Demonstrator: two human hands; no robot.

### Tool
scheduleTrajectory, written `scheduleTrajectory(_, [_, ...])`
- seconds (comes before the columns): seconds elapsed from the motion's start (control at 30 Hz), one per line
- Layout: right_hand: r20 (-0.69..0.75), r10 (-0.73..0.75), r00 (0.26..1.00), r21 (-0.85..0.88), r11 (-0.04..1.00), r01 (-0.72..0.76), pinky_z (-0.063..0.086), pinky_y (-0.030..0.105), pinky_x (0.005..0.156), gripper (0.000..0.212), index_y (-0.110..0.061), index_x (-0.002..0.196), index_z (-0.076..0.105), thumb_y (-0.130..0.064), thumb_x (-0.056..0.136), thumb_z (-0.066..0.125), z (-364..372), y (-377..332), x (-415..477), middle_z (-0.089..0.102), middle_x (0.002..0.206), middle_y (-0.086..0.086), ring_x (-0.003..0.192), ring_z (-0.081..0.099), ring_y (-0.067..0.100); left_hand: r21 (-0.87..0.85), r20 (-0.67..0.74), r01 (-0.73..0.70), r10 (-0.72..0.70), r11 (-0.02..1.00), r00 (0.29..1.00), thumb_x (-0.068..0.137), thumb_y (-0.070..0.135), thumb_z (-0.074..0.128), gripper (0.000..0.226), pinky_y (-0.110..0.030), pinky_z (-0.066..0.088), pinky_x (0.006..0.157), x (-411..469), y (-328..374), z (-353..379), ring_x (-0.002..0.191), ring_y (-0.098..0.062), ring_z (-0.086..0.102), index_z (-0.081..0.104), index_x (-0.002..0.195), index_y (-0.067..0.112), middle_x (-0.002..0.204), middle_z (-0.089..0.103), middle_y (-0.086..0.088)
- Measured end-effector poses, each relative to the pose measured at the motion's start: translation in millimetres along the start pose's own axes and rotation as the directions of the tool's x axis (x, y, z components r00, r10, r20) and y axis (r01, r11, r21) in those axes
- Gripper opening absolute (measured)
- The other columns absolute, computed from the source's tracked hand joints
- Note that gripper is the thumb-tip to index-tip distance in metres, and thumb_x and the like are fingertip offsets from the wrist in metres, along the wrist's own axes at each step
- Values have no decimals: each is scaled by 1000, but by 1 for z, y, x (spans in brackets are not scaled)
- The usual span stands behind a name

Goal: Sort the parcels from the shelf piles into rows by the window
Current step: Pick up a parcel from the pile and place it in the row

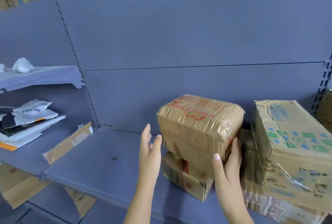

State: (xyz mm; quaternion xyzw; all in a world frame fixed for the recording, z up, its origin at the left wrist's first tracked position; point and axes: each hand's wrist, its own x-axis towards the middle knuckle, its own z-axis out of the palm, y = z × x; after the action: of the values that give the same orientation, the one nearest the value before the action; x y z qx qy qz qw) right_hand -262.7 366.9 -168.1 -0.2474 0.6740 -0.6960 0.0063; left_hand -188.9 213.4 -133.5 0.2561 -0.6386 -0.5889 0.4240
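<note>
One parcel (pixel 199 125) against right hand (pixel 228 163)

The blue-grey shelf (pixel 107 160) is carrying a small cardboard box (pixel 186 180) near its middle and a worn carton (pixel 273 205) just beside it on the right. A flat cardboard packet (pixel 70 141) is lying across the seam toward the left, near a pile of plastic mailers (pixel 27 126).
</note>
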Motion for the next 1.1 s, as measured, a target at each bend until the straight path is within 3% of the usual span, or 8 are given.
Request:
scheduleTrajectory(0.1, [-95,14,995,52,999,-9,11,33,121,64,-51,133,7,-65,78,39,9,-3,4,10,151,-23,140,9,-7,-98,133,63,-50,993,990,100,29,41,48,-23,24,105,30,2,-1,133,3,29,27,146,37,147,29,23])
scheduleTrajectory(0.17, [-162,28,986,94,995,-13,16,36,120,86,-48,136,13,-87,63,39,14,-4,7,14,153,-19,142,14,-1,-177,238,133,-89,975,967,100,34,39,43,-30,25,113,44,1,0,134,-1,33,32,142,39,148,35,20])
scheduleTrajectory(0.3, [-192,-25,981,190,980,62,35,55,110,98,-11,144,36,-72,68,44,22,-14,10,37,150,11,139,37,25,-341,315,260,-151,904,937,97,43,40,41,-40,39,107,52,-2,-4,119,-5,53,51,133,27,131,58,3])
scheduleTrajectory(0.43, [-354,-114,928,225,953,203,49,45,86,102,-1,99,61,-91,52,56,26,-34,8,60,110,15,104,64,16,-485,307,220,-70,846,949,96,50,38,39,-44,44,88,52,3,-26,87,-10,65,67,103,24,87,71,4])
scheduleTrajectory(0.57, [-207,-127,970,257,949,180,52,35,90,30,-45,108,56,-65,85,53,32,-26,-14,46,136,2,124,51,7,-523,283,155,-1,838,959,86,51,46,34,-33,44,68,45,9,-46,72,-9,62,58,76,21,74,64,7])
scheduleTrajectory(0.8, [148,-329,933,36,944,328,36,45,108,85,-32,152,16,-29,81,63,12,-17,-19,22,160,-3,147,23,19,-516,334,212,-33,830,942,84,54,38,55,-40,45,89,46,2,-74,111,-19,63,66,113,17,115,69,-2])
scheduleTrajectory(1.0, [160,-274,948,7,961,277,29,61,110,91,-37,148,24,5,73,55,16,-13,-14,27,158,-3,146,23,20,-472,339,184,-16,862,941,90,54,42,49,-39,43,94,39,5,-74,115,-18,61,65,113,17,118,69,-3])
scheduleTrajectory(1.1, [147,-326,934,-11,944,331,37,45,110,87,-34,148,27,5,75,53,13,-14,-12,29,156,0,144,29,17,-489,307,124,37,863,951,81,41,51,28,-37,44,83,39,0,-75,100,-17,62,59,93,17,103,69,2])
